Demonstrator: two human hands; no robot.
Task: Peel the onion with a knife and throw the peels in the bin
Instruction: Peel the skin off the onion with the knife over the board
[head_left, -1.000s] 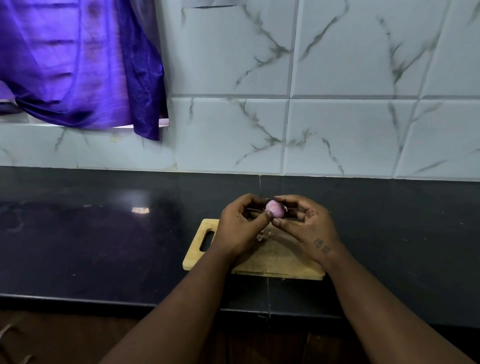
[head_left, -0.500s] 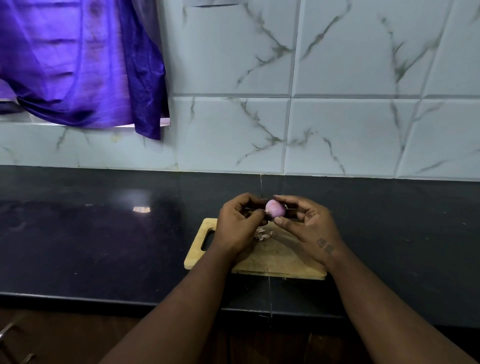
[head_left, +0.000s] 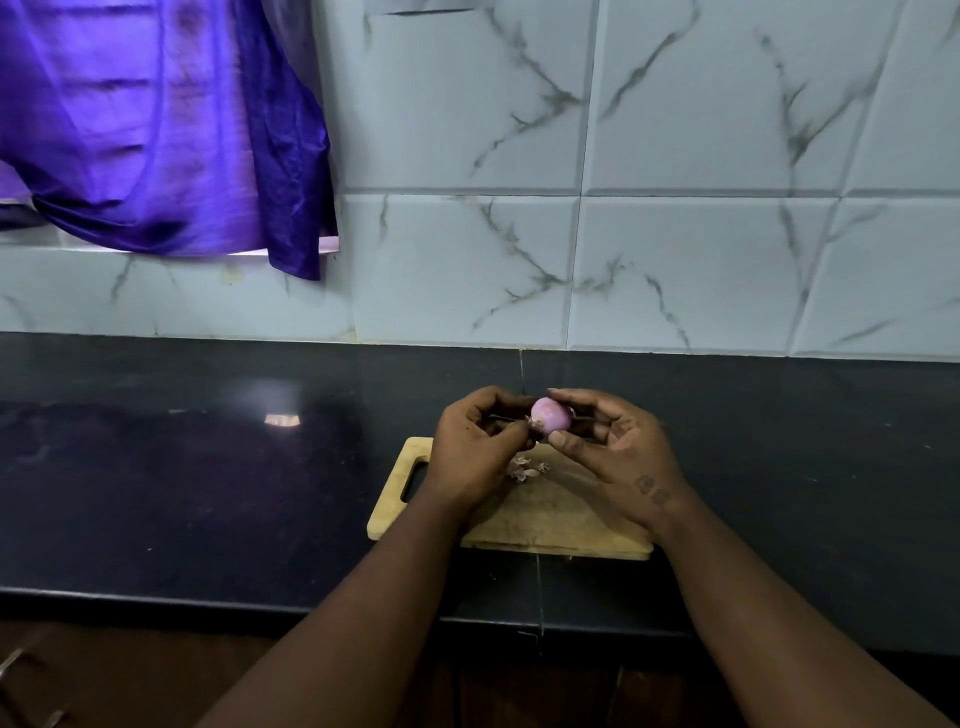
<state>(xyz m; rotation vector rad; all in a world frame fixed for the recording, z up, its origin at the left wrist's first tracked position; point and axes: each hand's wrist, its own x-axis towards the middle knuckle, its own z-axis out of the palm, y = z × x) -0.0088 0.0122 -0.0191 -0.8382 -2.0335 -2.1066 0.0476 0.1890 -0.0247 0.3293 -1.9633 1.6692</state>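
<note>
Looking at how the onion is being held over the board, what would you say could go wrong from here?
1. The onion is small and pinched between both hands, left hand and right hand; a thin dark edge, perhaps the knife, shows beside it, so a slip might nick a finger.
2. Peels lie loose on the board; they could scatter onto the counter instead of reaching a bin, which is out of view.

My left hand (head_left: 475, 452) has drawn back from the onion (head_left: 550, 415), its thumb tip now off the bulb. More pale purple surface shows, and peel scraps (head_left: 524, 470) have gathered on the board (head_left: 545, 525).
</note>
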